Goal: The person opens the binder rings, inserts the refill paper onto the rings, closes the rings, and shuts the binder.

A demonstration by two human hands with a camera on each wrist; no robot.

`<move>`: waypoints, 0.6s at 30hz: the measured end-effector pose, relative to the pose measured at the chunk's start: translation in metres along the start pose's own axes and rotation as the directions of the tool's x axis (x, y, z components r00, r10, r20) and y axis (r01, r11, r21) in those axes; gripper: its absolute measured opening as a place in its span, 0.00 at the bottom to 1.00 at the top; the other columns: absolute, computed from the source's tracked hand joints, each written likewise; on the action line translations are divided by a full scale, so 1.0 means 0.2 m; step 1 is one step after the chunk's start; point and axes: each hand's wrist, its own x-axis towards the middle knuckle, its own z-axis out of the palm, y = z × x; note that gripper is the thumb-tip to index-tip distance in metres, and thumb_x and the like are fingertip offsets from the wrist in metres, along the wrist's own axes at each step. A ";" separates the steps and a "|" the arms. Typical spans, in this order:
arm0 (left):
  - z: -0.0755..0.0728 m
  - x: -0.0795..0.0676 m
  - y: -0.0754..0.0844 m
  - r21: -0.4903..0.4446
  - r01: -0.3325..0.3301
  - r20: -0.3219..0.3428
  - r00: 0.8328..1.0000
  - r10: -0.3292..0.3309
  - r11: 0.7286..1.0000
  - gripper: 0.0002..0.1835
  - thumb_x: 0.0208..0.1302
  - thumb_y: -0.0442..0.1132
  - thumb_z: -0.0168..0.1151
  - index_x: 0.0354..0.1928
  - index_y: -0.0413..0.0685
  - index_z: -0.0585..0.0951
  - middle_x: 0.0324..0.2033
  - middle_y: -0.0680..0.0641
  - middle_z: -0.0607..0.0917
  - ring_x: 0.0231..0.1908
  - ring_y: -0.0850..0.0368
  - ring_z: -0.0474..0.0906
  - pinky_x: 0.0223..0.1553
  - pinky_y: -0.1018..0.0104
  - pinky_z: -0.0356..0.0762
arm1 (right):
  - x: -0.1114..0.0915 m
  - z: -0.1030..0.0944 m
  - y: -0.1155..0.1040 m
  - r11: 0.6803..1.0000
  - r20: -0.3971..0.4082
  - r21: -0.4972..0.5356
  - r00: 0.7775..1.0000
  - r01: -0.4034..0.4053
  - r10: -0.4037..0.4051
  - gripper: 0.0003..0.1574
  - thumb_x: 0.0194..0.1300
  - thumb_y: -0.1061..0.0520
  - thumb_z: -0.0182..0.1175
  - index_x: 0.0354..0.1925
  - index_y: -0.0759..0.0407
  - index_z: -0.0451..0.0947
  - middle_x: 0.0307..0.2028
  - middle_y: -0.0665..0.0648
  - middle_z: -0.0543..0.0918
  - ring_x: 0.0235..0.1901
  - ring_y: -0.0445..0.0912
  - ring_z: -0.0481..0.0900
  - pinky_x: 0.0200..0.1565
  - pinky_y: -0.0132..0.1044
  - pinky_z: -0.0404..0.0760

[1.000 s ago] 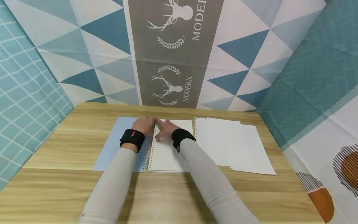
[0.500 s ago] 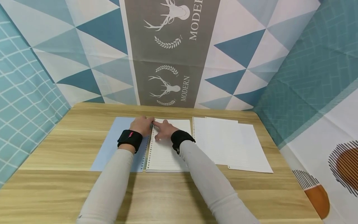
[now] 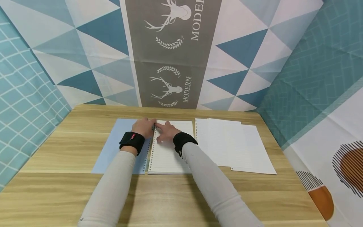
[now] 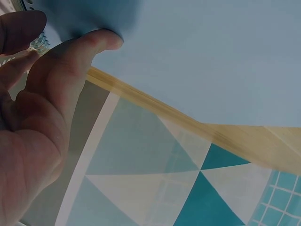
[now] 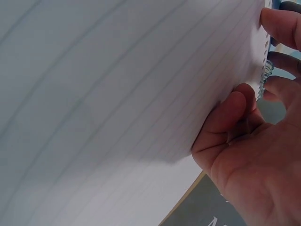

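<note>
A light blue notebook cover (image 3: 106, 151) with a punched edge lies left of a stack of lined white paper (image 3: 170, 157), their rows of holes side by side. At the far end of this seam, my left hand (image 3: 143, 127) and right hand (image 3: 168, 130) meet fingertip to fingertip. A small clear binding coil (image 4: 40, 43) shows between the left thumb and finger, while another left finger rests on the cover. In the right wrist view, the right thumb and finger pinch around the coil (image 5: 267, 70) at the paper's holes. Other right fingers curl against the top sheet.
Several loose punched lined sheets (image 3: 249, 148) lie overlapping to the right of the stack. All this rests on a wood-grain table (image 3: 158, 201). Patterned cloth (image 3: 107, 63) hangs behind the table, with more on both sides.
The view has shifted slightly, moving the scene a little left. Both hands stay together at the far end of the seam, with hardly any visible movement.
</note>
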 end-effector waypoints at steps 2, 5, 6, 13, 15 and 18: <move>0.00 0.00 0.00 0.001 -0.004 0.002 1.000 0.004 1.000 0.29 0.68 0.40 0.63 0.71 0.52 0.72 0.57 0.32 0.79 0.44 0.36 0.79 0.45 0.41 0.82 | 0.00 0.00 0.00 1.000 -0.003 -0.007 1.000 -0.006 0.006 0.53 0.67 0.48 0.65 0.80 0.34 0.49 0.66 0.66 0.64 0.51 0.54 0.72 0.53 0.43 0.72; -0.01 -0.01 0.00 0.005 -0.007 0.006 1.000 0.007 1.000 0.29 0.69 0.41 0.62 0.71 0.51 0.72 0.57 0.32 0.79 0.44 0.36 0.79 0.45 0.41 0.82 | 0.01 0.01 0.00 1.000 -0.006 -0.021 1.000 -0.015 0.015 0.53 0.67 0.48 0.65 0.80 0.33 0.49 0.66 0.65 0.64 0.51 0.53 0.72 0.53 0.42 0.72; -0.01 -0.01 0.00 0.007 -0.008 0.005 1.000 0.008 1.000 0.29 0.69 0.41 0.62 0.71 0.51 0.72 0.57 0.31 0.79 0.43 0.35 0.79 0.45 0.41 0.82 | 0.02 0.01 0.00 1.000 -0.007 -0.026 1.000 -0.016 0.016 0.53 0.67 0.48 0.65 0.80 0.33 0.49 0.66 0.65 0.64 0.51 0.53 0.72 0.53 0.42 0.72; -0.01 -0.01 0.00 0.024 -0.009 0.006 1.000 0.009 1.000 0.30 0.70 0.41 0.61 0.72 0.50 0.71 0.58 0.31 0.79 0.48 0.33 0.81 0.48 0.39 0.82 | 0.01 0.00 0.00 0.999 -0.008 -0.035 1.000 0.005 -0.005 0.52 0.67 0.47 0.65 0.80 0.36 0.51 0.65 0.65 0.66 0.50 0.53 0.72 0.52 0.42 0.72; -0.01 -0.01 -0.01 0.029 -0.006 0.010 1.000 0.006 1.000 0.30 0.70 0.42 0.61 0.73 0.49 0.70 0.59 0.30 0.79 0.48 0.33 0.81 0.48 0.39 0.83 | 0.01 0.00 0.00 0.999 -0.003 -0.035 1.000 0.005 -0.005 0.51 0.67 0.47 0.65 0.80 0.37 0.52 0.66 0.65 0.66 0.50 0.53 0.73 0.53 0.42 0.73; -0.01 -0.01 -0.01 0.040 -0.002 0.014 1.000 0.001 0.999 0.31 0.70 0.42 0.61 0.74 0.49 0.69 0.61 0.30 0.78 0.48 0.32 0.81 0.47 0.39 0.83 | 0.01 0.00 0.00 0.999 -0.001 -0.041 1.000 0.005 -0.005 0.50 0.67 0.47 0.64 0.80 0.37 0.53 0.65 0.65 0.66 0.49 0.53 0.73 0.53 0.42 0.74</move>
